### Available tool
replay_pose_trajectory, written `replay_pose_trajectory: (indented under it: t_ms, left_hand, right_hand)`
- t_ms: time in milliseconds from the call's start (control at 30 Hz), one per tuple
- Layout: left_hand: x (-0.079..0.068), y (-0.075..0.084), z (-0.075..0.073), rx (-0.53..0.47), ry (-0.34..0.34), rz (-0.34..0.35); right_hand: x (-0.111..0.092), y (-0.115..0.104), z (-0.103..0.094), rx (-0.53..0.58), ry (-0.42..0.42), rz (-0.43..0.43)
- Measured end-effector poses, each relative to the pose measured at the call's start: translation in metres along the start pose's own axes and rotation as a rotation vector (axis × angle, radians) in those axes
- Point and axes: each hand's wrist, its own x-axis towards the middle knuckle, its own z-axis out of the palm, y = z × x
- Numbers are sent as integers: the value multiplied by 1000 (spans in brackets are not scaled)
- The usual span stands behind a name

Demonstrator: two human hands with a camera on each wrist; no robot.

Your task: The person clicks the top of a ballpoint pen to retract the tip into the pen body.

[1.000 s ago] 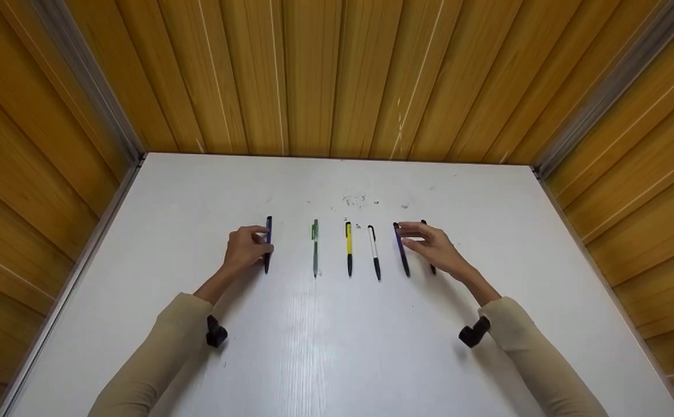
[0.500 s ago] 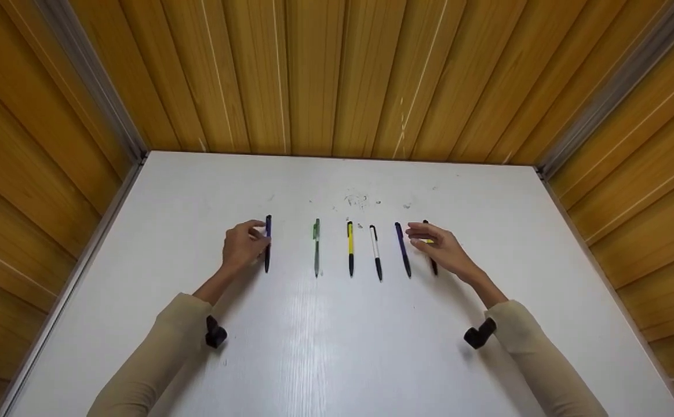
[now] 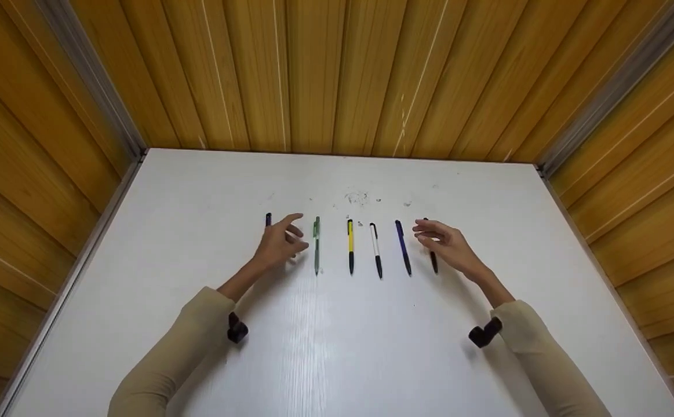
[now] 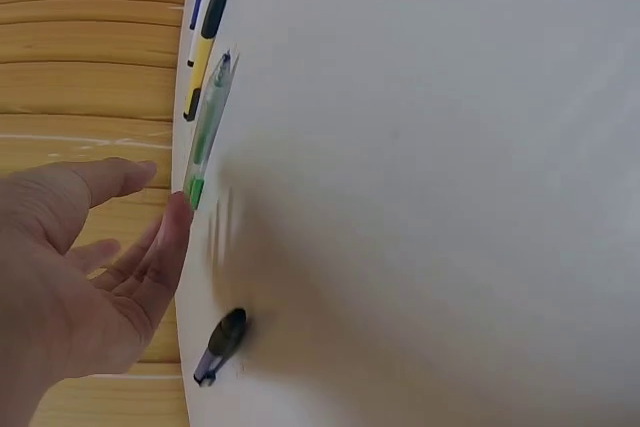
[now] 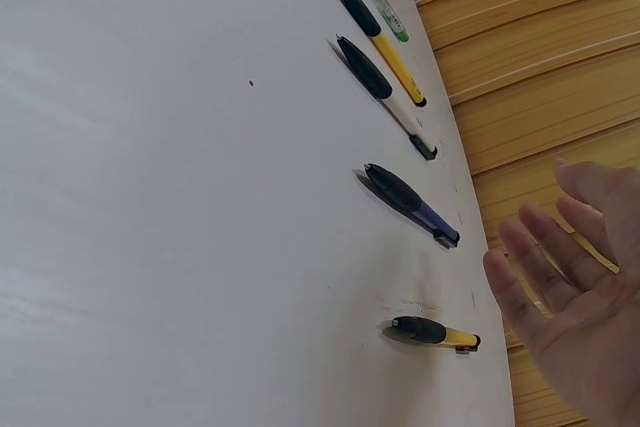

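Note:
Several click pens lie in a row on the white table point(image 3: 337, 336). My left hand point(image 3: 279, 243) holds nothing, thumb and fingers spread, just left of the clear green pen point(image 3: 316, 249). It partly hides the leftmost dark blue pen point(image 3: 268, 218) behind it. A yellow pen point(image 3: 350, 246), a white pen point(image 3: 376, 249) and another blue pen point(image 3: 403, 246) lie further right, all with black grips. My right hand point(image 3: 447, 246), empty with fingers loosely bent, hovers over the rightmost pen, a yellow pen with a black grip point(image 5: 435, 332), and covers part of it.
Wood-patterned panels point(image 3: 313, 75) rise behind the table and on both sides, with metal posts point(image 3: 90, 75) at the corners. Small dark marks point(image 3: 357, 198) spot the tabletop beyond the pens. A small black camera sits at each wrist, one at the left cuff point(image 3: 237, 329).
My left hand has let go of the leftmost blue pen and moved right toward the green pen. My right hand has drawn slightly right, away from the other blue pen.

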Motion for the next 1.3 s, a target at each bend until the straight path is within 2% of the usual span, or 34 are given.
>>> replay_pose_trajectory:
  t_ms: [133,267,367,467,567,633,700,967,1167,1300]
  left_hand:
    - [5,5,14,4,-74,-26]
    - [12,8,27,26,-90,-75]
    - [17,10,34,97,-73,-127]
    - [21,13,40,208,-61,-178]
    - [23,17,44,299,-53,-199]
    - [23,19,44,322,-49,-203]
    - [21,20,42,296,-50,-209]
    - [16,22,23,53,-114,-256]
    - [4,19,18,-136,-111,-243]
    - [-5,19,15,-226,-108,-219]
  right_hand:
    - [-2,2,0,3,7,14]
    - [-3,3,1,1,14,14]
    - [-3,4,2,-7,20,16]
    - [-4,4,4,-10,16,19]
    - [-5,4,6,-1,11,23]
    - [-6,4,6,4,8,22]
    - [-6,4,6,9,9,19]
    - [-4,2,5,1,13,16]
    - [0,3,9,-22,19,5]
    - [1,2,12,-31,17,3]
